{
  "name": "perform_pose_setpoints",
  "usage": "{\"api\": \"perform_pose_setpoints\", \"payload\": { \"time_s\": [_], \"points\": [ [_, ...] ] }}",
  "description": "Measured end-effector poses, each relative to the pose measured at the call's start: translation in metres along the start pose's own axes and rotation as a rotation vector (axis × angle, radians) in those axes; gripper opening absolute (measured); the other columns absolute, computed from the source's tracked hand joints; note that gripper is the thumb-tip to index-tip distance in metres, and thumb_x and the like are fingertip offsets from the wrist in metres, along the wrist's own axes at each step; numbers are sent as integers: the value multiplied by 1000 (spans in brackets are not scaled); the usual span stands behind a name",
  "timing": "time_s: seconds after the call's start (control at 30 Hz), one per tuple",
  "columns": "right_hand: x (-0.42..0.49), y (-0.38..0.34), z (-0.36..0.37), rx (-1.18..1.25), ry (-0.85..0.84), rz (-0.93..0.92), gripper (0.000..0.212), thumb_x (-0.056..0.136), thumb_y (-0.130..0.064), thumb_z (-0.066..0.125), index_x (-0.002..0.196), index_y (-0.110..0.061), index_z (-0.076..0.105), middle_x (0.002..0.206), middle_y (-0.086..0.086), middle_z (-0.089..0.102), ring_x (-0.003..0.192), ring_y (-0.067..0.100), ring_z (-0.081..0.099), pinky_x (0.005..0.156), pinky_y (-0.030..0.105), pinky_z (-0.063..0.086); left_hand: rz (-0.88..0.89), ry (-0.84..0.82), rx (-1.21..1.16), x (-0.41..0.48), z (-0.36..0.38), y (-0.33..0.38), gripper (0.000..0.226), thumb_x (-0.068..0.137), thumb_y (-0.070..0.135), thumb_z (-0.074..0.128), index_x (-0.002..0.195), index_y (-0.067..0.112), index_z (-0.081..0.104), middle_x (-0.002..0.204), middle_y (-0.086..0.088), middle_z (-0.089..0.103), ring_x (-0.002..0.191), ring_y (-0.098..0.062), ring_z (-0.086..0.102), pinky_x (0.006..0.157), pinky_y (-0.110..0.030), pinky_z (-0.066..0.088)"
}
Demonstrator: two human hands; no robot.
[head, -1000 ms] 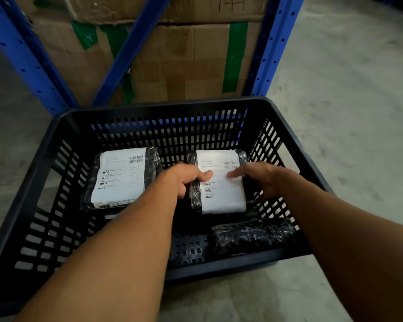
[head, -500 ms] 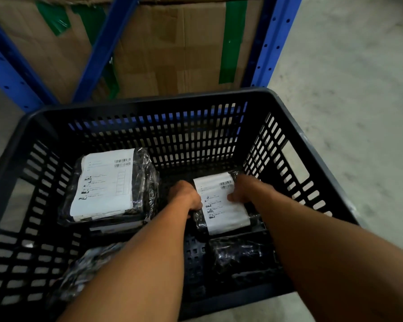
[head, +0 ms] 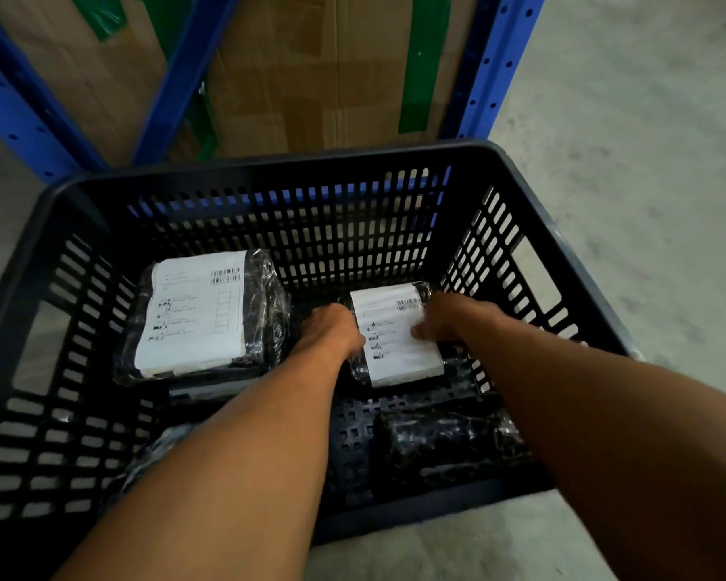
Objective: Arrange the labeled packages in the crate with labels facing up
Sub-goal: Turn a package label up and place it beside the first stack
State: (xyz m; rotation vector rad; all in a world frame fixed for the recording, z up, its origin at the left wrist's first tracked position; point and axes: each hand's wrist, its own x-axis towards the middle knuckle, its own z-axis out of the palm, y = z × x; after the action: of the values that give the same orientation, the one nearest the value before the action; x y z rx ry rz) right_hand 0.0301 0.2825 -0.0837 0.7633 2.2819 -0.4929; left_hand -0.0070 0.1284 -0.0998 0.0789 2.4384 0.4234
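Observation:
A black slotted crate (head: 353, 161) stands on the floor. Both my hands reach into it and hold a small black-wrapped package (head: 395, 341) at the back right, its white label facing up. My left hand (head: 332, 333) grips its left edge and my right hand (head: 441, 320) its right edge. A larger package (head: 202, 312) lies at the back left, label up. Another black package (head: 445, 438) lies at the front right with no label showing. A further dark package (head: 152, 459) at the front left is mostly hidden under my left forearm.
A blue metal rack (head: 491, 65) with taped cardboard boxes (head: 290, 69) stands right behind the crate. Bare concrete floor (head: 646, 161) lies to the right.
The small labelled package has gone down with both hands to the crate's bottom at the back right. The camera has moved closer over the crate.

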Motion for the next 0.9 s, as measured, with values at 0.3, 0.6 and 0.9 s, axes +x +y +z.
{"api": "perform_pose_setpoints", "payload": {
  "time_s": [0.3, 0.6, 0.9],
  "points": [
    [-70, 4, -17, -632, -367, 18, 24, 94, -31, 60, 74, -19, 54, 71, 1, 63, 63, 15, 56, 50, 28, 44, -122, -986, -152, -68, -16, 11, 63, 72, 67, 74, 104, 13, 61, 89, -12, 72, 68, -29, 76, 56, -44, 64],
    [-92, 29, -50, 345, -279, 64, 85, 64, -94, 33, 74, -15, 63, 65, 6, 66, 65, 22, 56, 60, 29, 52, -152, -636, -460, -69, -60, -20, 76, 71, 88, 50, 78, 14, 65, 59, -5, 59, 40, -9, 47, 39, -13, 37],
    [-81, 15, -55, 785, -55, -54, 102, 44, -98, 45, 106, -20, 64, 96, 7, 67, 85, 29, 64, 69, 43, 54, 34, -308, -905, -67, -92, -33, 58, 66, 62, 81, 103, 20, 67, 59, 7, 31, 42, -5, 25, 34, -15, 23]
  ]
}}
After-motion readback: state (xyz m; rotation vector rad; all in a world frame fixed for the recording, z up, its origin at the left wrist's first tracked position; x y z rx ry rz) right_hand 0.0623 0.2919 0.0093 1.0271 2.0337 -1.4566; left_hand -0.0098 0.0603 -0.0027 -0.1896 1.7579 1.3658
